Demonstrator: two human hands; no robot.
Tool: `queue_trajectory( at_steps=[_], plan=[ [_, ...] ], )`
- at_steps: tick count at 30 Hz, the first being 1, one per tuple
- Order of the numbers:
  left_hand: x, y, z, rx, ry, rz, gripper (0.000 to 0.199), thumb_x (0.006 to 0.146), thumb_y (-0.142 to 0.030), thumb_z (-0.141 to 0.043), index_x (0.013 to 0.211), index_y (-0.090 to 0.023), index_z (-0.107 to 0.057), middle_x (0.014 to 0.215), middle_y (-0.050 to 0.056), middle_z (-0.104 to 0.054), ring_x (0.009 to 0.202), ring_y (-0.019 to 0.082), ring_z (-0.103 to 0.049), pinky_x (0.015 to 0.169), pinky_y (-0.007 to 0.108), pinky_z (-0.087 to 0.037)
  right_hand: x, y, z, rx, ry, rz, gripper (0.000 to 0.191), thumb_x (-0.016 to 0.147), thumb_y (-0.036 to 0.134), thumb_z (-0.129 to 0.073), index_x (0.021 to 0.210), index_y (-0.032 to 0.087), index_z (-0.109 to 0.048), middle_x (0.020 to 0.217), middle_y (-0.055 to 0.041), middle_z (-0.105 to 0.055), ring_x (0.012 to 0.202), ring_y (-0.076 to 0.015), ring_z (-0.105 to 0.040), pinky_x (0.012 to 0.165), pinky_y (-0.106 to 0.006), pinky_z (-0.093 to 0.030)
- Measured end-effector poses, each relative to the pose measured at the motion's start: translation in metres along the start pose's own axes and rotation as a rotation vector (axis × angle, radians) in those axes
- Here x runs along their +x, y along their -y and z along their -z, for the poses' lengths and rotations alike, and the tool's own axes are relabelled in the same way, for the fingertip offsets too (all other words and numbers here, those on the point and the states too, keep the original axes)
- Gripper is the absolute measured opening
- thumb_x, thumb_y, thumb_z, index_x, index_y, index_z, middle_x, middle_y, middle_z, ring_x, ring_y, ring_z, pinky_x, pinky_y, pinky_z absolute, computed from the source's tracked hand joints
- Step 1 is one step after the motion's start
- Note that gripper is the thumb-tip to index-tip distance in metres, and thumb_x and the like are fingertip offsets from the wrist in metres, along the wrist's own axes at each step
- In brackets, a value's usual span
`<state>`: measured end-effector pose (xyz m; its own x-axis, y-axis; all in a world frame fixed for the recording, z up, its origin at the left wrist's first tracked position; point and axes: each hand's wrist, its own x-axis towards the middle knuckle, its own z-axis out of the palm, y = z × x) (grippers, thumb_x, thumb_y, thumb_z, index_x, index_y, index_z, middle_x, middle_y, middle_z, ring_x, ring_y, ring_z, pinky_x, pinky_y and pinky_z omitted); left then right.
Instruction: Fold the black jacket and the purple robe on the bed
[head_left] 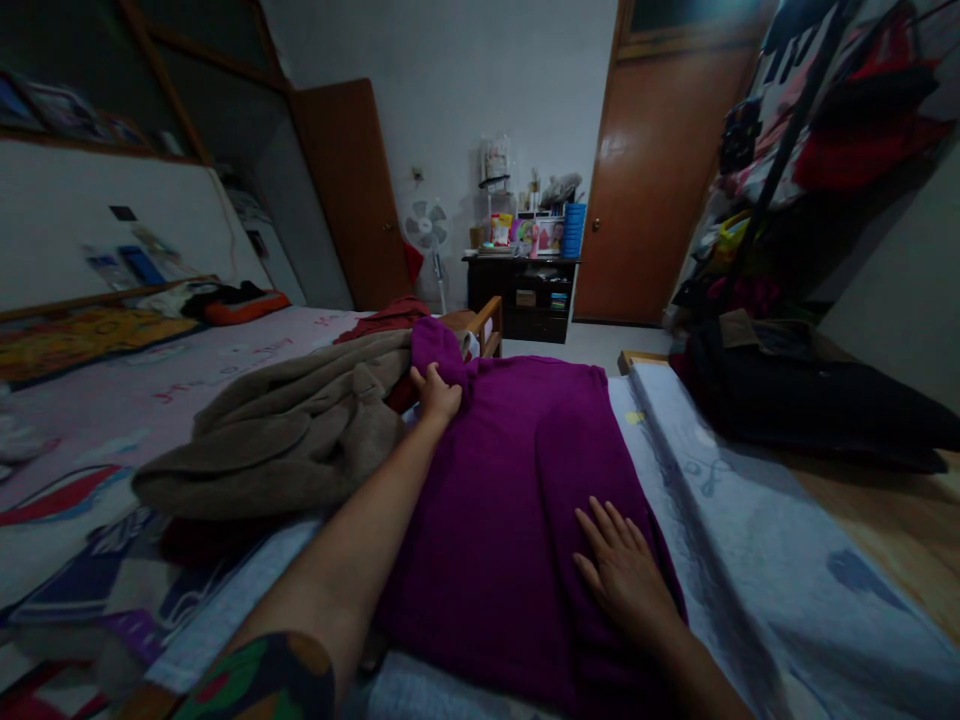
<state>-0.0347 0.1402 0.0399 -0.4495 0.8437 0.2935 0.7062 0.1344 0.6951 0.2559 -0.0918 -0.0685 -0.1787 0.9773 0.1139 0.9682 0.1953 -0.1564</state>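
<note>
A purple long-sleeved top (pixel 502 500) lies spread out on the bed in front of me. Its right-hand sleeve is folded inward along the body. My left hand (pixel 436 395) is closed on the other sleeve near the top's far left corner, where the cloth is bunched up. Lying flat on the folded sleeve, my right hand (pixel 619 565) has its fingers stretched out and grips nothing. A brown fleecy garment (pixel 300 420) lies heaped just left of the purple top, beside my left forearm.
Pale bedding (pixel 750 520) extends to the right, with dark folded clothes (pixel 810 390) beyond it. On the left is a pink patterned sheet (pixel 187 385). A wooden bed rail (pixel 489 325), a white fan (pixel 427 230) and a black cabinet (pixel 521 300) stand ahead.
</note>
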Motion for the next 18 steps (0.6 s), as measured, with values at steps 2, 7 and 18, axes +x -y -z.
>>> queue_trajectory(
  at_steps=[2, 7, 18],
  plan=[
    [0.002, 0.001, -0.006, -0.060, -0.055, 0.039, 0.070, 0.073, -0.015, -0.062, 0.136, -0.014, -0.031, 0.153, 0.022, -0.011, 0.137, 0.030, -0.036, 0.114, 0.038, -0.029, 0.000, 0.001, 0.001, 0.003, 0.018, -0.009, 0.057, 0.091, 0.046, -0.045, 0.145, 0.025, -0.042, 0.155, -0.0064, -0.029, 0.144, -0.0283, -0.024, 0.115, -0.050, -0.022],
    [0.013, 0.009, -0.019, -0.276, -0.209, 0.039, 0.085, 0.068, -0.015, -0.070, 0.139, -0.009, -0.023, 0.141, 0.023, -0.040, 0.134, 0.029, -0.041, 0.112, 0.038, -0.031, 0.002, 0.006, 0.011, 0.002, 0.105, -0.034, 0.058, 0.092, 0.045, -0.044, 0.146, 0.024, -0.040, 0.156, -0.0079, -0.028, 0.144, -0.0292, -0.023, 0.115, -0.049, -0.021],
    [0.002, 0.010, -0.046, -0.506, 0.123, -0.074, 0.074, 0.066, -0.009, -0.067, 0.134, -0.017, -0.038, 0.121, 0.009, -0.063, 0.109, 0.021, -0.062, 0.101, 0.036, -0.045, 0.076, 0.020, 0.061, 0.021, 0.037, 0.099, 0.048, 0.092, 0.035, -0.045, 0.132, 0.011, -0.055, 0.142, -0.0174, -0.048, 0.132, -0.0307, -0.042, 0.107, -0.042, -0.034]
  ],
)
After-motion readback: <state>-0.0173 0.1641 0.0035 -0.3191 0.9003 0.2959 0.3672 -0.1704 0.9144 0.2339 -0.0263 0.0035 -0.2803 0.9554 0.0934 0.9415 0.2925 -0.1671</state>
